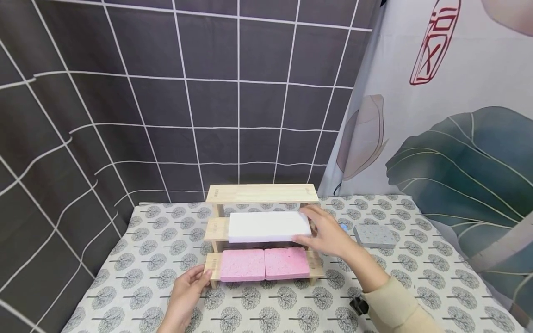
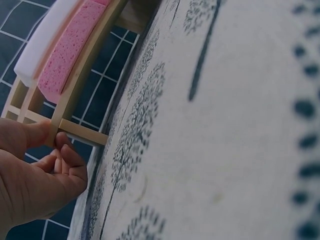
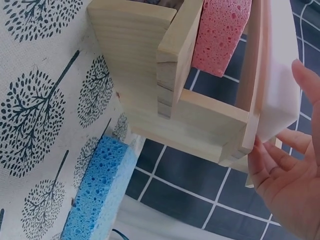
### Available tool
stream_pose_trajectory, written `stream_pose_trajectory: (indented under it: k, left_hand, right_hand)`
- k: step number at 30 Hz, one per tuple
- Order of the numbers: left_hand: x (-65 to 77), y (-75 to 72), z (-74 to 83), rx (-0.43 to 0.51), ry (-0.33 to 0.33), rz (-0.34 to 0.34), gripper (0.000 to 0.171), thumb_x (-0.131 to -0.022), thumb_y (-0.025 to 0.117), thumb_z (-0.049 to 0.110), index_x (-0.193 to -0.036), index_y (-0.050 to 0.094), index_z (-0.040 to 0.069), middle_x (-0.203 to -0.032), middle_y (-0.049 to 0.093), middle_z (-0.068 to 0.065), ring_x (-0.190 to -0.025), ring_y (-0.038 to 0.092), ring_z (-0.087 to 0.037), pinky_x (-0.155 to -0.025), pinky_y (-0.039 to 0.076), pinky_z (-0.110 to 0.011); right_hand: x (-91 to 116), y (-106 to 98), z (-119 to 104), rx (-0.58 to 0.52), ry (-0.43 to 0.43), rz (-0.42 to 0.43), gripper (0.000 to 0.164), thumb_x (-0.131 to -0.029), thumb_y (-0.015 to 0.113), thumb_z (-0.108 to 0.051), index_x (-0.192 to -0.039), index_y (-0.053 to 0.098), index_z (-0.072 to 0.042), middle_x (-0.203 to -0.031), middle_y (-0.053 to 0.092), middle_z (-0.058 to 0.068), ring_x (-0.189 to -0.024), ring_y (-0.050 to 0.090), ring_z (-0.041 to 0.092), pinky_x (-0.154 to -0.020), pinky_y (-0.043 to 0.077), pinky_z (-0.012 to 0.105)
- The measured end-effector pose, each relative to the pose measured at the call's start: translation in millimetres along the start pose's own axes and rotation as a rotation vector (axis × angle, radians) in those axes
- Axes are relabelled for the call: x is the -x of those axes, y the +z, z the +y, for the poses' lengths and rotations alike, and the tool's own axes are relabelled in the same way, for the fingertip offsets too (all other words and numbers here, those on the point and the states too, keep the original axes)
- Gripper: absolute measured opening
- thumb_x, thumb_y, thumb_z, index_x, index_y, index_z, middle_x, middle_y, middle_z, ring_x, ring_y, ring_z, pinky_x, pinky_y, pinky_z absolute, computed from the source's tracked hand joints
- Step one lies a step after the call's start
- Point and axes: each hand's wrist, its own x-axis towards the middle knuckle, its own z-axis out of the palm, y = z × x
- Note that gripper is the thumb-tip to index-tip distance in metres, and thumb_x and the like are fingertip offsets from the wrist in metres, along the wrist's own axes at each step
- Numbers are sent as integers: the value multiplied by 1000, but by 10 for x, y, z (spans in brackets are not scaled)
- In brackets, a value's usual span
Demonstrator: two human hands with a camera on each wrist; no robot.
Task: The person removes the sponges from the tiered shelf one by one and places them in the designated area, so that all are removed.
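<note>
A stepped wooden rack (image 1: 261, 193) with three tiers stands on the patterned cloth. Two pink sponges (image 1: 243, 265) lie side by side on its lowest tier. Along the middle tier lies a smooth white sponge (image 1: 266, 225). My right hand (image 1: 322, 230) grips the right end of this sponge, thumb at the front and fingers behind; in the right wrist view some fingertips (image 3: 257, 152) touch the shelf's end too. At the lowest tier's left end, my left hand (image 1: 187, 292) pinches the wooden board (image 2: 75, 85) between thumb and fingers.
A grey sponge (image 1: 374, 236) lies on the cloth right of the rack. Beside the rack in the right wrist view is a blue sponge (image 3: 100, 185), mostly hidden in the head view. Dark gridded fabric (image 1: 212, 106) hangs behind, and a leaf-printed curtain (image 1: 458, 175) at the right.
</note>
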Motion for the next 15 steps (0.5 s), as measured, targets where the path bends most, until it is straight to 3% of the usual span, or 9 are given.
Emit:
stream_pose_trajectory:
  k: [7, 15]
  left_hand:
    - [-6, -10, 5, 11, 11, -14, 54, -101, 63, 19, -139, 47, -15, -117, 63, -19, -95, 63, -19, -77, 56, -23]
    - [0, -7, -9, 23, 11, -11, 53, -100, 63, 18, -138, 47, -15, -114, 64, -16, -94, 61, -19, -75, 56, -23]
  right_hand:
    - [-15, 9, -12, 5, 1, -5, 77, -78, 88, -38, -139, 57, -3, -143, 54, 18, -124, 55, 44, -101, 43, 68]
    - [-12, 7, -11, -7, 22, -7, 75, -77, 88, -36, -138, 58, -2, -142, 53, 19, -118, 58, 42, -97, 49, 64]
